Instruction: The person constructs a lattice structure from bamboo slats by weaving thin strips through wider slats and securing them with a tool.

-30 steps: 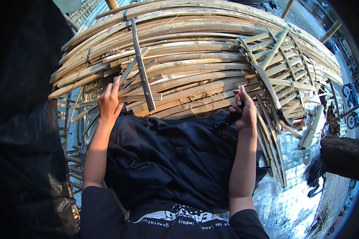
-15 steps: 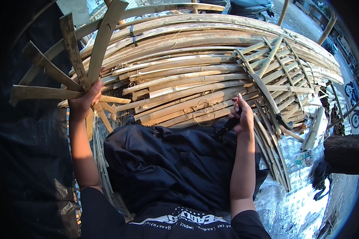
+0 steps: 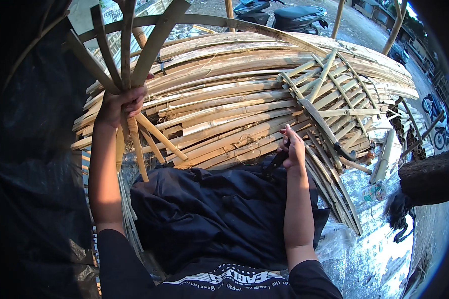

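Observation:
My left hand [image 3: 120, 104] is closed round a fan of flat bamboo strips [image 3: 158, 45]. Their broad upper ends spread upward, and the narrower lower ends stick out beneath my fist over the stacked bamboo. At the right, my right hand [image 3: 295, 149] is wrapped round a black-handled tool [image 3: 276, 163]; its lower part blends into the dark cloth [image 3: 224, 209] over my lap, so its kind stays unclear. Just beyond that hand, a long curved blade with a dark hooked handle [image 3: 345, 153] rests against a bamboo lattice [image 3: 346, 87].
Long split bamboo poles [image 3: 224, 107] lie stacked across the front. More thin strips [image 3: 329, 184] lie right of my lap on a silvery sheet [image 3: 364, 244]. A dark log [image 3: 426, 182] and a clear plastic cup [image 3: 374, 191] are at the right. Motorcycles [image 3: 297, 20] stand behind.
My left hand has moved slightly right and up, turning the strips more upright and drawing their fan narrower. My right hand keeps its hold, and the view has shifted a little.

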